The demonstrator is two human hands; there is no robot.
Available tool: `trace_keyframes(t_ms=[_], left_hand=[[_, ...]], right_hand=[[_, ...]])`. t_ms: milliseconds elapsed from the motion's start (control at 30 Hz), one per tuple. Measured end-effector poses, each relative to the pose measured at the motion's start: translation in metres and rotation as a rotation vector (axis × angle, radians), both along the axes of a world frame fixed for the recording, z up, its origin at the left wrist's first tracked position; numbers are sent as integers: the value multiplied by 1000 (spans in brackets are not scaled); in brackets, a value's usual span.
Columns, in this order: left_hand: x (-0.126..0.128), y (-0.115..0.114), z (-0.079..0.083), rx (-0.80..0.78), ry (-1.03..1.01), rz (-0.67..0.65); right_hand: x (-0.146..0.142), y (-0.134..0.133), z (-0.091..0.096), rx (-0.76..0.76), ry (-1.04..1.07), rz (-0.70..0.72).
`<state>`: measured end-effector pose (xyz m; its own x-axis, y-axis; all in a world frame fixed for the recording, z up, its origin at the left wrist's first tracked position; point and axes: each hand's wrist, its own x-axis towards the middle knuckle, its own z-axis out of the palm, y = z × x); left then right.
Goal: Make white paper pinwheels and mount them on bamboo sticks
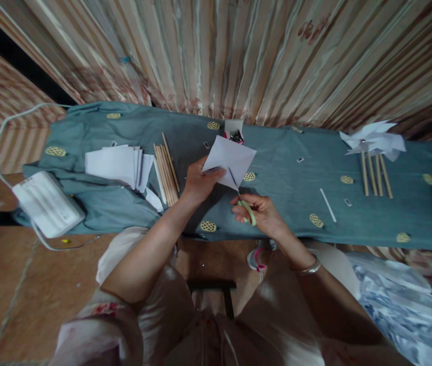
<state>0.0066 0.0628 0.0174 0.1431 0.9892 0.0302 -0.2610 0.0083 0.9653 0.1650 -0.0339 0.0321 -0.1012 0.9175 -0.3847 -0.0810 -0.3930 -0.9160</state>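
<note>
Holding the white paper square [228, 156] at its eight o'clock side, the left hand [199, 180] has its thumb on top; in the head view, the sheet is above the middle of the table [296, 193]. The right hand [260, 211], at five o'clock, holds the green-handled scissors [248, 211], whose dark blade lies over the lower corner. This paper is probably very light, thin and easy to crease or tear, so a gentle pinch near one edge, away from the blade, seems the best. It looks plain and is turned like a diamond. The small box [233, 125] stands at twelve o'clock, the wooden sticks [165, 173] lie at nine.
</note>
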Motion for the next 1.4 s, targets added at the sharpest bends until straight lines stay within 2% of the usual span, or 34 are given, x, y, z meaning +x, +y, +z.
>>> trace_keyframes(t_ms=[1167,1400], left_hand=[[0,-1,-2,-8,2,27],[-2,0,1,-13,1,39]], right_hand=[[-3,1,1,-22,24,-46],[-1,1,0,-12,-7,13]])
